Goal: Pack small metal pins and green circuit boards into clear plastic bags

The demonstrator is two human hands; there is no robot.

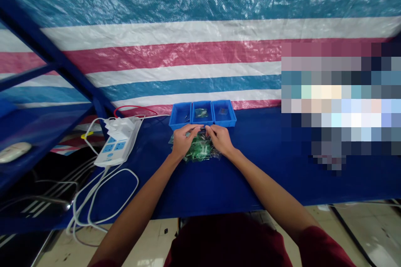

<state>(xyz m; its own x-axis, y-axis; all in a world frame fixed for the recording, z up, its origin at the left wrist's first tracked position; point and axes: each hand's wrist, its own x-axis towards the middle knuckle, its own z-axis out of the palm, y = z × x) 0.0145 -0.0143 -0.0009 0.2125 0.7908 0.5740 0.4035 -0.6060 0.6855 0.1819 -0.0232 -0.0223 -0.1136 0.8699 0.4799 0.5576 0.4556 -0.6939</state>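
Observation:
Both hands meet over a pile of clear plastic bags with green contents [199, 150] on the blue table. My left hand [184, 137] is closed, thumb and fingers pinched at a small dark item [202, 128]. My right hand [220, 137] pinches at the other side of that item, which is too small to identify. Just beyond the hands stand three joined blue bins. The left bin [176, 125] holds a few small thin pieces, the middle one [203, 123] a small greenish bag, and the right one [230, 122] a small clear packet.
A white power strip [110, 154] with plugs and looped white cables [136, 175] lies to the left on the blue table [250, 183]. A striped tarp [188, 58] hangs behind. Blue frame bars [73, 81] stand at left. The right side is pixelated.

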